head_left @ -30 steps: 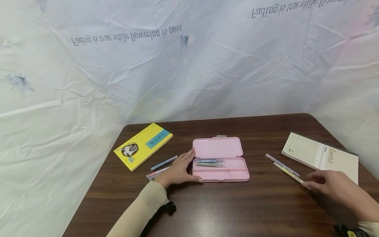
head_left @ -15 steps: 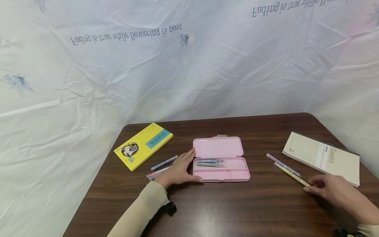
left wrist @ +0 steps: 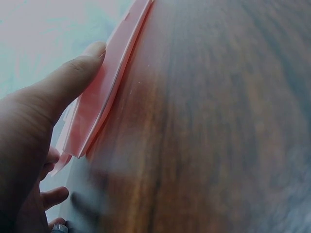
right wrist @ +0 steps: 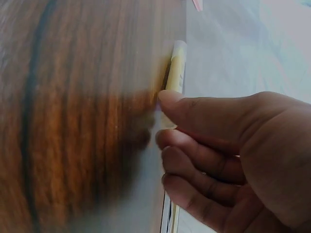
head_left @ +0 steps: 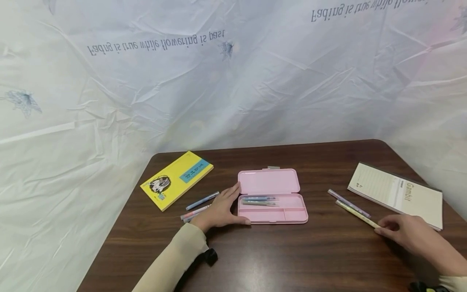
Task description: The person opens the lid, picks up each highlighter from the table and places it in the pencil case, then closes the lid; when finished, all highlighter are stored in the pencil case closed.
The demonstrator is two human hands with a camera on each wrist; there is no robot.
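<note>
A pink pencil case (head_left: 295, 201) lies open on the table, with several blue and grey-green pens (head_left: 259, 198) in its rear compartment. My left hand (head_left: 220, 207) rests at its left end, the extended thumb along the front wall and the other fingers stretched toward the lid hinge; the left wrist view shows the thumb (left wrist: 73, 77) touching the pink wall. Over on the right, my right hand (head_left: 412, 235) pinches the near end of a yellow pen (head_left: 355, 213) between thumb and fingers. Close beside that pen lies a lilac pen (head_left: 348, 202).
Left of the case lie a blue pen (head_left: 202, 200) and an orange-and-white pen (head_left: 195, 211), the latter partly behind the left hand. A yellow book (head_left: 178, 178) sits at the back left. A cream notepad (head_left: 386, 194) is near the right hand. White printed sheeting hangs behind the table.
My right hand has closed on the end of the yellow pen and shifted it slightly. The left hand and the pencil case have stayed in place.
</note>
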